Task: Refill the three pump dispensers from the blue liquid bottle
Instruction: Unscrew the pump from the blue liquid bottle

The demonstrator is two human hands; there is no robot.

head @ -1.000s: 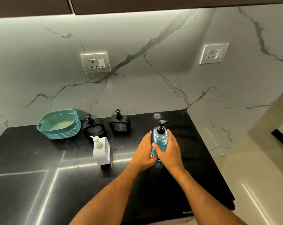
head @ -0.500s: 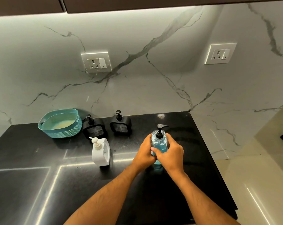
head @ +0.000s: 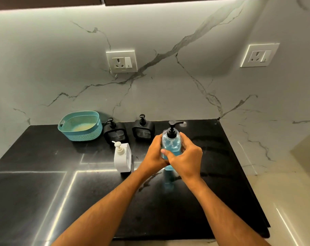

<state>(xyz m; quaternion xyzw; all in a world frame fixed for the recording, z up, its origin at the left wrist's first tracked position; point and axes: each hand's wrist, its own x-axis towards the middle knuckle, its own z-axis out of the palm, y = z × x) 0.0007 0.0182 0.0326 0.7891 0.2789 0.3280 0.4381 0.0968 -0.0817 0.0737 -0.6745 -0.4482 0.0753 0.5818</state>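
— Head view is looking down on the black bench (head: 44, 192); both hands are wrapping round the blue liquid bottle (head: 171, 144), are they not?

— They are; the left hand (head: 155, 153) is gripping the bottle's left side with curled fingers, and the right hand (head: 186, 157) is gripping its right side, the thumb lying across the front; the bottle is standing upright, its black pump (head: 173, 126) pointing to the right, and its foot is hiding behind the hands, so I cannot tell whether it is touching the bench.

— And the dispensers?

— A white pump dispenser (head: 123, 157) is standing just to the left of the hands, apart from them; two black pump dispensers are sitting farther back near the marble wall (head: 168, 86), one (head: 115, 133) beside a teal basket (head: 79, 126) and the other (head: 143, 129) a little to its right, with a gap between them.

— Anything on that wall?

— Two white sockets are showing; one (head: 122, 61) above the basket side, one (head: 260, 55) far to the right.
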